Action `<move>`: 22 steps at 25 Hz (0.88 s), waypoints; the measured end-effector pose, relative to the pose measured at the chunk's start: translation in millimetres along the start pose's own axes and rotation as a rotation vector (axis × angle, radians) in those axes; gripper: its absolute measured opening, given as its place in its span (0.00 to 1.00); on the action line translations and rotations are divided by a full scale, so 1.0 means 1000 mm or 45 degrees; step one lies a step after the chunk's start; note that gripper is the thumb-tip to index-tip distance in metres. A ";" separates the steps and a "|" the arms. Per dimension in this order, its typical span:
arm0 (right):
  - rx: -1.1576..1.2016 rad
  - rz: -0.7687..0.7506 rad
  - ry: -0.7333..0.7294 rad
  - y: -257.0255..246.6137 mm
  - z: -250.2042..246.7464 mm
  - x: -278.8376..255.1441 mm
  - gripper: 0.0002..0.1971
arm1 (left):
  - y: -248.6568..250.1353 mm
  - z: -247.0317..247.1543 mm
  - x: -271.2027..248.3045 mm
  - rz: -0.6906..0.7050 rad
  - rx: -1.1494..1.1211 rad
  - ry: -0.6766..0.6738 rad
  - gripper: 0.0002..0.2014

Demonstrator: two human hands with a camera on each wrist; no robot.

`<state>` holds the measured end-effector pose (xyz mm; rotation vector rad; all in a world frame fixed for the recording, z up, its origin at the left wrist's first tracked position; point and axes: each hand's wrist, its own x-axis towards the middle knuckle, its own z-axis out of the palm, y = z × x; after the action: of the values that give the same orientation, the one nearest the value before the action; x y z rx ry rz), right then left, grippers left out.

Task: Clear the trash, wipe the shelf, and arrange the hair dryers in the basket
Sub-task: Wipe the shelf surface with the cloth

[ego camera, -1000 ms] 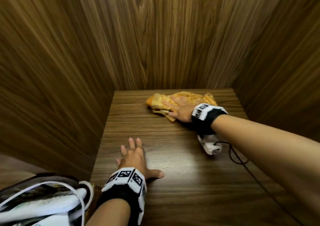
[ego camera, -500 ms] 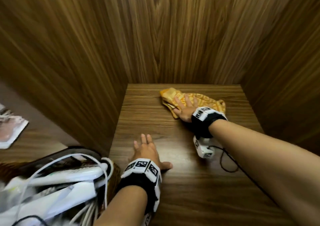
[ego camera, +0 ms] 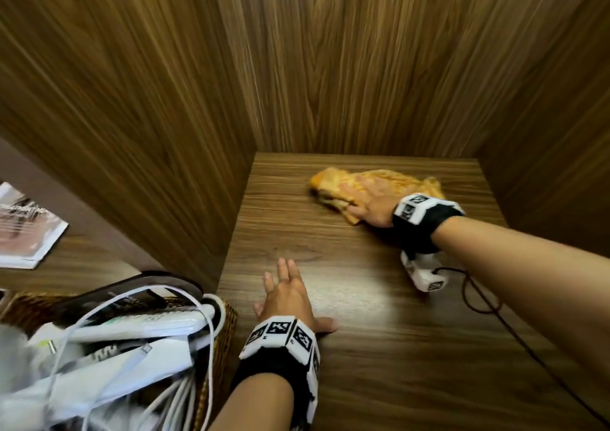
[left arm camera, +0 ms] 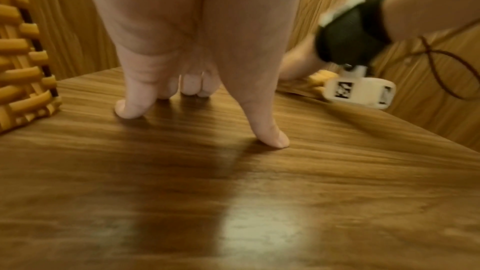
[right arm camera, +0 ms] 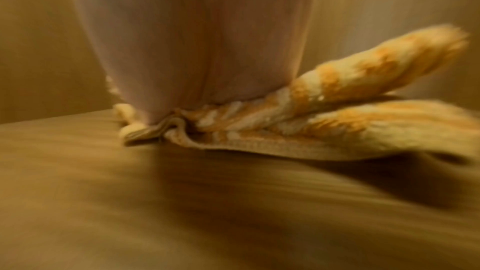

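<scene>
An orange and white cloth (ego camera: 389, 179) lies crumpled on the wooden shelf (ego camera: 379, 348) near its back. My right hand (ego camera: 369, 204) presses flat on the cloth with straight fingers; in the right wrist view the palm (right arm camera: 207, 69) bears down on the cloth (right arm camera: 337, 126). My left hand (ego camera: 287, 293) rests flat on the shelf at the front left, fingers straight and holding nothing; its fingertips (left arm camera: 270, 139) touch the wood. A woven basket (ego camera: 218, 341) at the lower left holds white hair dryers (ego camera: 138, 328) with tangled white cords.
Wooden walls close the shelf on the left, back and right. The basket (left arm camera: 23, 69) stands just left of my left hand. A booklet (ego camera: 26, 229) lies on a lower surface at far left. A thin dark cable (ego camera: 488, 302) trails from the right wrist camera.
My right hand has slid the cloth to and fro along the back of the shelf. The view has swung left, bringing the basket and booklet into sight. The left hand has stayed put.
</scene>
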<state>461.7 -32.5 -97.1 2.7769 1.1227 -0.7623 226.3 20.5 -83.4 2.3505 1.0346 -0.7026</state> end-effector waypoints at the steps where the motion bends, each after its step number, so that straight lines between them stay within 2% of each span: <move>1: 0.046 0.131 0.016 0.015 0.002 0.002 0.31 | 0.000 0.000 0.000 -0.001 -0.005 -0.004 0.67; 2: 0.083 0.199 0.025 0.017 0.004 0.004 0.31 | 0.001 -0.001 0.001 -0.001 -0.012 -0.010 0.67; 3: 0.111 0.188 0.027 0.006 0.006 0.005 0.31 | 0.003 -0.001 0.001 -0.002 -0.011 -0.016 0.66; 7: 0.007 -0.154 -0.017 -0.059 0.012 -0.017 0.28 | 0.003 -0.001 -0.002 -0.002 -0.001 0.021 0.65; 9: -0.003 -0.154 -0.012 -0.027 0.027 -0.021 0.28 | 0.004 0.000 0.000 0.005 0.045 0.035 0.65; 13: 0.109 0.265 0.091 0.094 0.033 -0.049 0.31 | 0.003 -0.001 -0.003 0.018 0.053 0.055 0.65; 15: 0.306 0.547 0.104 0.116 0.035 -0.065 0.31 | 0.005 0.000 -0.002 0.024 0.051 0.051 0.66; 17: 0.399 0.612 0.123 0.092 0.037 -0.064 0.31 | 0.004 0.002 -0.003 0.024 0.037 0.057 0.65; 19: 0.390 0.459 0.100 0.047 0.041 -0.042 0.30 | 0.004 0.005 -0.008 0.018 0.038 0.082 0.63; 22: 0.185 0.191 0.058 -0.016 0.039 -0.011 0.31 | 0.001 0.015 -0.018 -0.016 0.025 0.127 0.58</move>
<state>427.4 -36.5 -123.8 2.9708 0.8855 -0.7978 212.7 0.7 -83.4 2.4190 1.0905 -0.6083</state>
